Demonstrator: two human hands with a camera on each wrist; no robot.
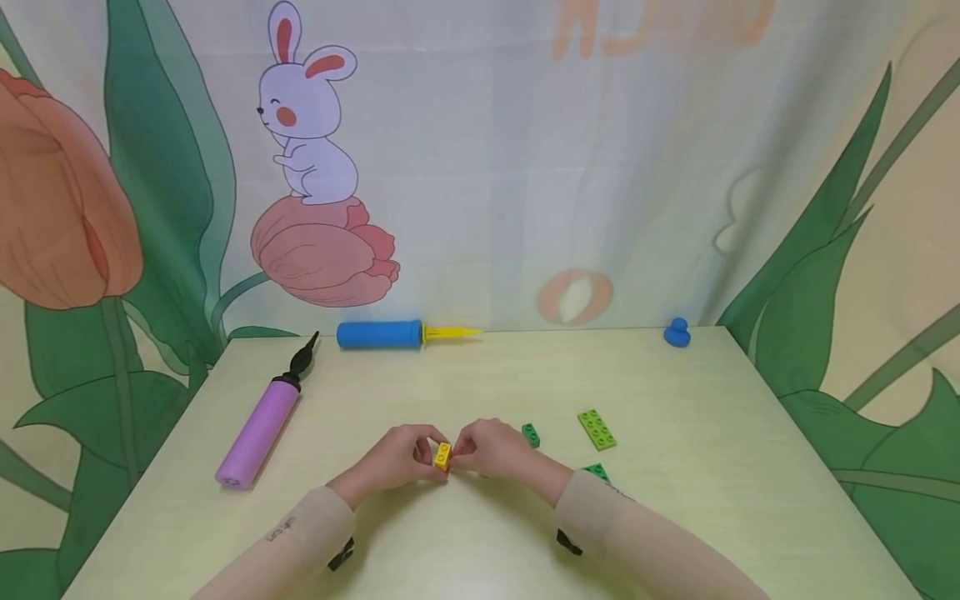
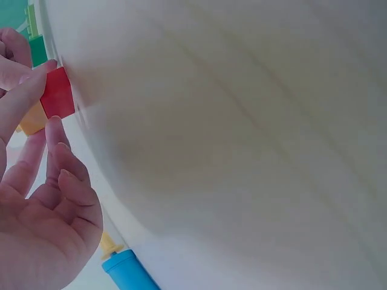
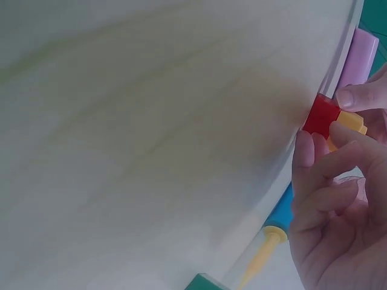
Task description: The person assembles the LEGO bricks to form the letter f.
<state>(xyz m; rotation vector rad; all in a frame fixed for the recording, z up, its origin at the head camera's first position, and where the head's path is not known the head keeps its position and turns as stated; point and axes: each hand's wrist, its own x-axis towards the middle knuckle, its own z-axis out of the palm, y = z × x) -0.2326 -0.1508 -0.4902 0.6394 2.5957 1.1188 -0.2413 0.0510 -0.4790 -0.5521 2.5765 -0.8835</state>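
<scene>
A yellow toy brick (image 1: 443,454), with two studs on top, sits on a red brick (image 3: 321,115) low over the near middle of the table. In the head view the red brick barely shows below the yellow one. My left hand (image 1: 401,456) pinches the pair from the left between thumb and fingers. From the other side, my right hand (image 1: 491,448) pinches the same bricks with its fingertips. Both wrist views show fingers on the red and yellow sides. Whether the two bricks are fully pressed together, I cannot tell.
Right of my hands lie a small green brick (image 1: 531,435), a lime brick (image 1: 597,429) and another green brick (image 1: 597,471), partly behind my right sleeve. A purple pump (image 1: 260,432) lies left. At the back edge are a blue pump (image 1: 380,335) and a blue knobbed object (image 1: 677,332).
</scene>
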